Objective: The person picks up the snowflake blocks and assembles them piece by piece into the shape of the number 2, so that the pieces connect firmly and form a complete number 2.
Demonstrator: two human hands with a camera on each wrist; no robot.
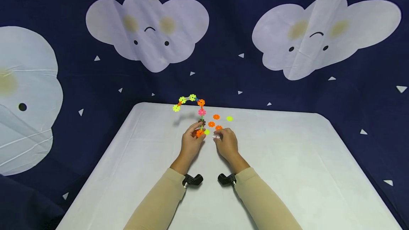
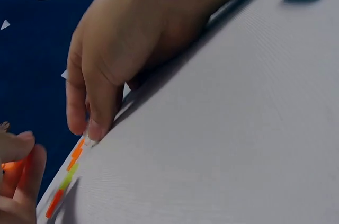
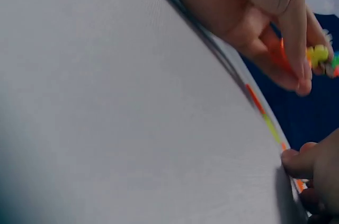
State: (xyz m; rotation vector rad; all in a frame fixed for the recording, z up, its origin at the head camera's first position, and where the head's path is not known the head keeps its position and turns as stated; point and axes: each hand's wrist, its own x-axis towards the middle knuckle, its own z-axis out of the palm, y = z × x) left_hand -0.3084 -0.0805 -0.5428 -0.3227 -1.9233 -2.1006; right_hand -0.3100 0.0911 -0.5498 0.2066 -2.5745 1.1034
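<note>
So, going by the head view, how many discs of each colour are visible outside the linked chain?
Orange discs: 3
Yellow-green discs: 2
White disc, pinched by the right hand: 1
Total: 6

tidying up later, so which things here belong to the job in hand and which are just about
Part of the job, it seems:
- flower chain, in the left hand
- white flower piece, in the right hand
- loose orange pieces and yellow-green pieces, probably

Just about:
- white table
- cloud-print cloth
- black wrist gadgets
</note>
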